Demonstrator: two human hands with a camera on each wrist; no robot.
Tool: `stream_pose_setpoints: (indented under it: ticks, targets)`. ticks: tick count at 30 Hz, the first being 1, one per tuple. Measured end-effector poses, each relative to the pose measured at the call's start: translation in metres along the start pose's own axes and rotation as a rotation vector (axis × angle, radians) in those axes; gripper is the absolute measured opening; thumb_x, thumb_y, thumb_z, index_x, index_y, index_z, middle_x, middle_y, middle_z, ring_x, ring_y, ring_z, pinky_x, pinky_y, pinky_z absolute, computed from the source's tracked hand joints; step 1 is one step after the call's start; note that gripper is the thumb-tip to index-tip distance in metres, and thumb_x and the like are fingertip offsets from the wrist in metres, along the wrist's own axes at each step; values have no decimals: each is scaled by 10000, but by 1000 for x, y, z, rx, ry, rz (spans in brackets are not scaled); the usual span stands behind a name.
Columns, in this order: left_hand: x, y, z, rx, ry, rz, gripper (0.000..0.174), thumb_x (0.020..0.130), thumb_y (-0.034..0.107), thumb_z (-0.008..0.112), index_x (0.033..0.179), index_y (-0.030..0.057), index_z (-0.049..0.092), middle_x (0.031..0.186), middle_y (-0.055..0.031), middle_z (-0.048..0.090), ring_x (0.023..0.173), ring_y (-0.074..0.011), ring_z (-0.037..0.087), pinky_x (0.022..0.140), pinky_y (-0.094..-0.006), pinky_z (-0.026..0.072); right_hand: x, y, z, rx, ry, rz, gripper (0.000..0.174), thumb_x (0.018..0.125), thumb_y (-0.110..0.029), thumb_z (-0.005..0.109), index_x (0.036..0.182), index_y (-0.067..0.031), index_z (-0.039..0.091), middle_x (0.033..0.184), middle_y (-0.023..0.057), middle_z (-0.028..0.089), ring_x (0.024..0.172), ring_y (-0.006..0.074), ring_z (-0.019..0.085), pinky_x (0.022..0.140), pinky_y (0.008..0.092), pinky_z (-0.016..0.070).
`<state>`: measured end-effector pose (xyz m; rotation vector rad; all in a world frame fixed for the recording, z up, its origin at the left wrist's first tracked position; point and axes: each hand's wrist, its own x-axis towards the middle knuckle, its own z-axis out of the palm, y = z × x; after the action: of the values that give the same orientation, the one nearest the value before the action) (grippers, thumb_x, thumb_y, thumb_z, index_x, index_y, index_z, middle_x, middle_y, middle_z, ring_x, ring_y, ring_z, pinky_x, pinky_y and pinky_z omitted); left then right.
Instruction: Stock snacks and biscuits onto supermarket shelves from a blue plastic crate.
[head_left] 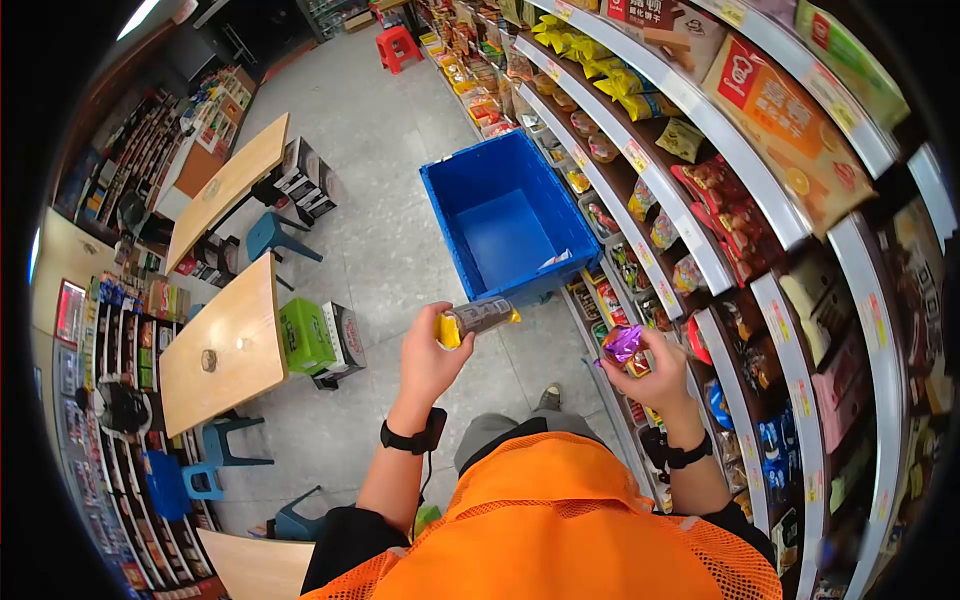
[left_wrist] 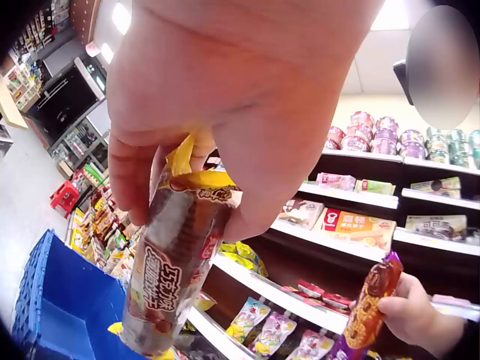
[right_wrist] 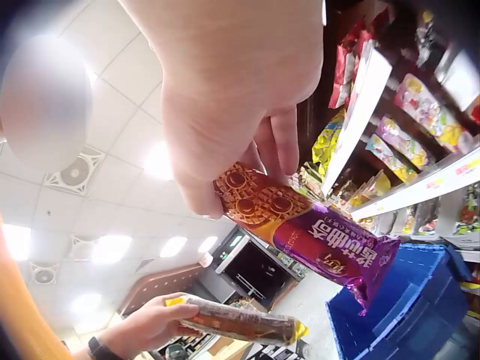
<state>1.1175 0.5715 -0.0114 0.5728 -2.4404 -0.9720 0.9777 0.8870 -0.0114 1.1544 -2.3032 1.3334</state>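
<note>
My left hand [head_left: 428, 358] grips one yellow end of a long clear snack packet [left_wrist: 174, 262] with dark brown contents and Chinese lettering. That packet points away from the hand, toward the near rim of a blue plastic crate [head_left: 500, 225]. In my right hand [head_left: 655, 378] is a cookie packet [right_wrist: 307, 225], purple at one end and brown with printed round cookies at the other. The fingers and thumb hold it by the brown end. Both packets are in the air, apart from each other. Inside the crate, a small light-coloured packet [head_left: 555, 259] lies in the near right corner.
Shelves [head_left: 690, 215] of packaged snacks curve along the right side, close to the right hand. Wooden tables [head_left: 225, 345], blue stools [head_left: 278, 236] and a green box [head_left: 305, 335] stand to the left. Farther up the aisle is a red stool [head_left: 397, 47].
</note>
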Motion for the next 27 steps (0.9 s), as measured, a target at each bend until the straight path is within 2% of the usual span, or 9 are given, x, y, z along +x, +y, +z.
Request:
stream_pose_setpoints:
  ticks: [2, 6, 11, 13, 15, 18, 20, 22, 27]
  targets:
    - [40, -8, 10, 49, -60, 61, 495, 751, 111, 828, 1191, 32, 614, 1104, -186, 686, 983, -383, 683, 842, -429, 554, 34, 10, 3, -9, 37, -57, 447, 701, -172, 916, 1052, -33, 677, 832, 74, 727, 650, 198, 699, 582, 310, 549]
    - [121, -47, 59, 135, -119, 172, 505, 738, 114, 836, 1188, 36, 621, 1082, -172, 699, 1026, -380, 679, 891, -431, 553, 56, 39, 13, -61, 48, 73, 436, 701, -165, 914, 1043, -28, 682, 844, 90, 731, 680, 232, 714, 615, 327, 558]
    - [234, -138, 177, 236, -458, 229, 450, 731, 117, 798, 1132, 24, 618, 1086, -200, 686, 980, -412, 675, 851, -484, 553, 63, 57, 32, -215, 102, 332, 462, 693, -151, 914, 1071, -33, 677, 898, 110, 738, 760, 245, 736, 686, 353, 568]
    - [262, -161, 224, 366, -662, 147, 431, 709, 142, 808, 1080, 33, 616, 1079, -199, 690, 970, -404, 683, 846, -489, 560, 69, 58, 45, -227, 114, 401, 462, 691, -152, 917, 1072, -44, 679, 901, 110, 743, 769, 243, 740, 694, 343, 567]
    - [272, -211, 275, 412, -713, 183, 440, 707, 155, 817, 1073, 40, 602, 1080, -196, 689, 984, -388, 695, 856, -483, 569, 69, 58, 55, -284, 74, 540, 470, 691, -158, 920, 1076, -48, 674, 906, 113, 748, 780, 236, 744, 711, 337, 571]
    - [279, -251, 331, 520, -1006, 192, 416, 808, 171, 763, 1159, 34, 589, 1189, -186, 674, 1068, -370, 695, 928, -462, 573, 76, 56, 66, -341, 21, 654, 496, 686, -158, 927, 1092, -49, 662, 911, 113, 750, 795, 240, 750, 736, 337, 581]
    - [266, -294, 371, 514, -1032, 164, 446, 807, 193, 765, 1184, 35, 586, 1194, -181, 670, 1074, -374, 690, 926, -464, 569, 83, 53, 74, -373, -3, 683, 502, 685, -154, 928, 1096, -51, 659, 919, 114, 752, 797, 242, 751, 736, 338, 581]
    - [261, -303, 393, 552, -1109, 90, 439, 864, 176, 715, 1260, 46, 580, 1232, -179, 655, 1114, -360, 679, 932, -458, 566, 88, 52, 79, -408, -35, 698, 518, 682, -143, 930, 1108, -49, 651, 954, 128, 758, 805, 251, 755, 739, 340, 583]
    - [232, -343, 438, 604, -1159, 12, 393, 912, 149, 669, 1280, 49, 575, 1279, -179, 633, 1132, -351, 678, 911, -451, 585, 94, 53, 86, -397, -123, 847, 545, 690, -116, 921, 1148, -28, 638, 950, 133, 766, 816, 253, 764, 748, 338, 587]
